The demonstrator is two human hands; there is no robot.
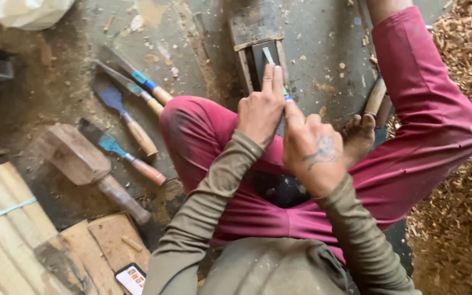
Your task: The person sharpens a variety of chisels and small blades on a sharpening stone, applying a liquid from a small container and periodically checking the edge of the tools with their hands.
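1. Chisel blade (269, 55): a narrow steel blade lying flat on the dark sharpening stone (262, 64), upper centre of the frame. Judged stiff, light and sharp-edged; best held by the shank and handle, behind the cutting edge.
2. Left hand (259, 112): fingers extended, two fingertips pressing the blade onto the stone.
3. Right hand (313, 150): closed around the chisel's handle end, which is mostly hidden; a blue-green band shows at the fingers.
4. Stone holder (242, 68): one wooden frame around the stone, resting on the floor past the person's knee.
5. Loose chisels (129, 121): four, wooden-handled, blue-marked, left of the knee.
6. Wooden mallet (86, 164): one, lower left.
7. Further tool handles (377, 97): two apparent, right of the stone, by the bare foot.
8. Wood shavings (460, 164): a heap along the right edge.
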